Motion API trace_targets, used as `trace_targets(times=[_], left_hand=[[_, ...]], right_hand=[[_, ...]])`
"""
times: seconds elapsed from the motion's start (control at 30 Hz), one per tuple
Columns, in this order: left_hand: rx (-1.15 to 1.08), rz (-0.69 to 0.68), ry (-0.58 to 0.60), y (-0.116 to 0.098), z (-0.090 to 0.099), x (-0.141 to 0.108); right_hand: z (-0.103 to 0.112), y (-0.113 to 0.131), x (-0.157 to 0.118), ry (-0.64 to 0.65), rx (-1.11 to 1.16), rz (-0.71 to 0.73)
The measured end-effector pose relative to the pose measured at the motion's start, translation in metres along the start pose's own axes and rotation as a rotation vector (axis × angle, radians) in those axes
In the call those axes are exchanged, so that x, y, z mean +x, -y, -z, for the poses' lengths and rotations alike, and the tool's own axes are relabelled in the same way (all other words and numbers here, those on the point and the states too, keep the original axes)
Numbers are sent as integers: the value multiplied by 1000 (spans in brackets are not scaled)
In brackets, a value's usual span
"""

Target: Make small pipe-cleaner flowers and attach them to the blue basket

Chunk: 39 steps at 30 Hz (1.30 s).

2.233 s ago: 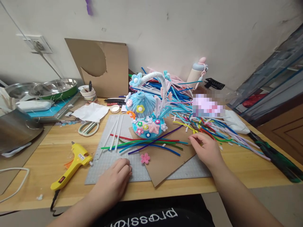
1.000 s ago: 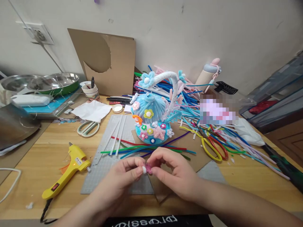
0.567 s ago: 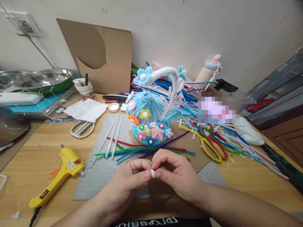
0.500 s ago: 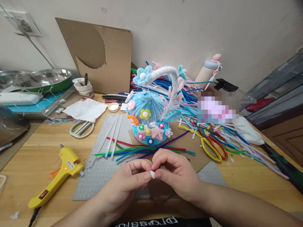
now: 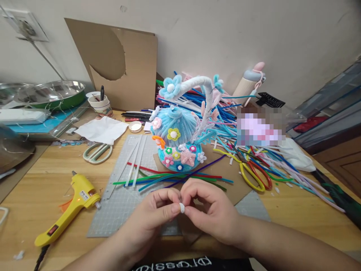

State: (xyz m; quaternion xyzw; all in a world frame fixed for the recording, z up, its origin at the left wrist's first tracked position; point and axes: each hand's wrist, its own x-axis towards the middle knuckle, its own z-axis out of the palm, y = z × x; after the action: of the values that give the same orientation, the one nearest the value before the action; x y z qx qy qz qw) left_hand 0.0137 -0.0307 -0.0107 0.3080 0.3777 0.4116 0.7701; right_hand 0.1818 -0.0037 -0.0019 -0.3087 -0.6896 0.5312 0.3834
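Note:
Between the fingertips of my left hand [image 5: 158, 212] and my right hand [image 5: 210, 210] is a small white fuzzy coil [image 5: 182, 207], which looks like rolled pipe cleaner. Both hands pinch it, thumbs against forefingers, above the front of the cutting mat [image 5: 107, 222]. Just beyond them lie several coloured pipe cleaners [image 5: 169, 176] in red, green, blue and purple. Behind these stands a blue fuzzy pipe-cleaner basket [image 5: 180, 126] with a white arched handle [image 5: 207, 94], dotted with small flowers and a pink star [image 5: 187, 158].
A yellow glue gun [image 5: 67, 209] lies at the left, clear glue sticks [image 5: 135, 162] on the mat. Yellow-and-red-handled scissors [image 5: 254, 177] rest at the right by a pipe-cleaner heap [image 5: 225, 109]. Green-handled scissors [image 5: 97, 153], paper cups [image 5: 100, 105] and cut cardboard [image 5: 141, 67] are farther back.
The white coil has turned a little between my fingertips, and its rounded side now shows more. My right fingers have shifted slightly; both hands stay in the same place.

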Motion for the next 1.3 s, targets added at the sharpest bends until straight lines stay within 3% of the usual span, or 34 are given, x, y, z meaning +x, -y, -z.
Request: trace_targets(times=[0.27,0.6,0.77,0.97,1.17,1.3], left_hand=[[117,-52,-73,2,1,5],[192,-136,-69,2,1,2],[340,-149,-80,0,-2,0],[469,-237,-98,6,0,-12],[696,-247,-266,3,15,-26],[974,-387,-487,-7,23,-32]], right_hand=[[-5,-6,1,-22,89,-233],[-5,-6,1,-15,282,-274],[-4,-5,1,-10,276,-302],[-5,-17,-4,24,466,-353],[-7,-19,-6,29,510,-333],[-5,-9,-5,39,364,-294]])
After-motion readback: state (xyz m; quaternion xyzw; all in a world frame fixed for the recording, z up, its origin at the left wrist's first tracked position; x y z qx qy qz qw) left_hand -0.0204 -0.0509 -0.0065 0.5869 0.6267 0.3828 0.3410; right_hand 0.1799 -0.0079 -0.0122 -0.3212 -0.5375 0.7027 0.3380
